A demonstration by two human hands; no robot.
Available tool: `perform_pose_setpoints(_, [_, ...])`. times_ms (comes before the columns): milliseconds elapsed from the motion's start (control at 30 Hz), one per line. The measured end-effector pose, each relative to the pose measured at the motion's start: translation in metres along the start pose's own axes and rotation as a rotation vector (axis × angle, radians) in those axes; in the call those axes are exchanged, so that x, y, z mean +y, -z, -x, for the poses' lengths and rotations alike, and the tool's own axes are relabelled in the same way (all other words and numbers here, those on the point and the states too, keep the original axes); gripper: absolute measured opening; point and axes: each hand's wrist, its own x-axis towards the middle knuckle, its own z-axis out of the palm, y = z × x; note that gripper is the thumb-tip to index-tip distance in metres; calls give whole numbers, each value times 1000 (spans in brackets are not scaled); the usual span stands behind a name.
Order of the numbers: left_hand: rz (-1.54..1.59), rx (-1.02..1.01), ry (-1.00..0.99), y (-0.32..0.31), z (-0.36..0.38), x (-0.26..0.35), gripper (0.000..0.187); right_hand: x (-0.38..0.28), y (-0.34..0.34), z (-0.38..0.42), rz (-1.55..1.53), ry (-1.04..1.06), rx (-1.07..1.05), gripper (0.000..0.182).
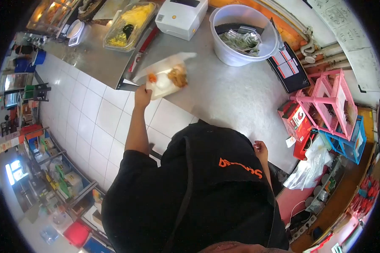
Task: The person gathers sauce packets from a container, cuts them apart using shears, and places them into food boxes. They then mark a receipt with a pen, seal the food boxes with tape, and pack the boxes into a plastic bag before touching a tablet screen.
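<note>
Over the counter's front edge, my left hand grips the near left corner of an open takeaway food box, its lid flap folded back. Inside lie a white mound that looks like rice, a golden-brown fried piece and a little red sauce. The box is slightly blurred and tilted. My right hand hangs by the right part of the counter edge, fingers loosely bent, with nothing visible in it.
On the steel counter stand a tray of yellow food, a label printer, a white tub with plastic-wrapped greens and a small scale. A black tablet-like panel leans near a pink rack. A red-handled knife lies behind the box.
</note>
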Motion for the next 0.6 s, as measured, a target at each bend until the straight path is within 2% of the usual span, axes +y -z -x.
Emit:
perform_pose_setpoints(133, [92, -246, -88, -41, 22, 75, 17, -9, -10, -10, -35, 12, -59, 26])
perform_pose_setpoints(167, [120, -361, -26, -58, 26, 95, 22, -8, -17, -19, -23, 36, -85, 30])
perform_pose_setpoints(200, [372, -215, -65, -85, 37, 108, 30, -5, -23, -30, -12, 59, -102, 34])
perform_pose_setpoints(233, [344, -196, -17, -106, 45, 121, 42, -15, -35, -38, -175, 122, -39, 39])
perform_pose_setpoints(267, [414, -248, 63, -119, 53, 143, 45, -28, -51, -45, -335, 187, 32, 45])
perform_pose_setpoints(333, [542, -345, 224, -131, 64, 186, 51, -42, -67, -68, -438, 135, 80, 53])
perform_pose_setpoints(433, [600, -773, 197, -159, 61, 201, 60, -71, -64, -81, -381, -54, 174, 50])
perform_pose_setpoints(533, [846, -611, 264, -179, 63, 209, 53, -69, -53, -86, -367, -200, 243, 45])
perform_pose_setpoints(600, [893, -562, 283, -185, 63, 211, 46, -54, -57, -90, -274, -178, 260, 36])
